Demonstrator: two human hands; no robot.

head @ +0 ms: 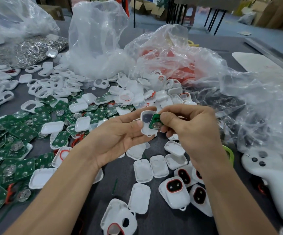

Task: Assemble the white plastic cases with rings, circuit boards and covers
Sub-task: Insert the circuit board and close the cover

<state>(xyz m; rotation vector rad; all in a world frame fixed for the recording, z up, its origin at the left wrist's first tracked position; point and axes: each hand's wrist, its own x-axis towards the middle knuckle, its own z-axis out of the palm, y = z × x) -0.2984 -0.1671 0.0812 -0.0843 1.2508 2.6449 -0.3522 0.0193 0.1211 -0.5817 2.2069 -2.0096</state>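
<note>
1. White case (145, 120): open side up, mid-air over surface (118, 177), centre of view. Gripped by L hand (118, 138), fingers (138, 123) clamped on its L edge & underside.
2. Circuit board (155, 121): pinched by R hand (193, 131), fingers (167, 118) closed on its R edge. Tilted, L edge dipping into white case, R edge raised, not yet seated.
3. Judged step: dropping PCB into the case. Dark patch inside the case, maybe the ring/btn pad; can't tell for sure.
4. To do it well:
   - keep the case level & steady;
   - line up PCB corners w/ the rounded walls;
   - lower the raised edge last;
   - press flat at the board's edges, not on the silver coin cell.
5. Check after: no rocking, no edge riding up on a wall.
6. Avoid forcing. Thin plastic, prob. quick to flex or slip out of the grip; re-angle instead.
7. Next part prob. a cover: loose white covers (142, 170) just below the case, toward the body.
8. Finished-looking units (174, 185) w/ red rings, below-R of the case. Sensible spot for the done one.
9. Further out from the case:
   - spare green boards (18, 141) to its L;
   - empty case halves (40, 89) above-L;
   - clear bags (96, 39) beyond;
   - bag of metal bits (28, 50) far above-L;
   - white controller (273, 175) below-R.
</note>
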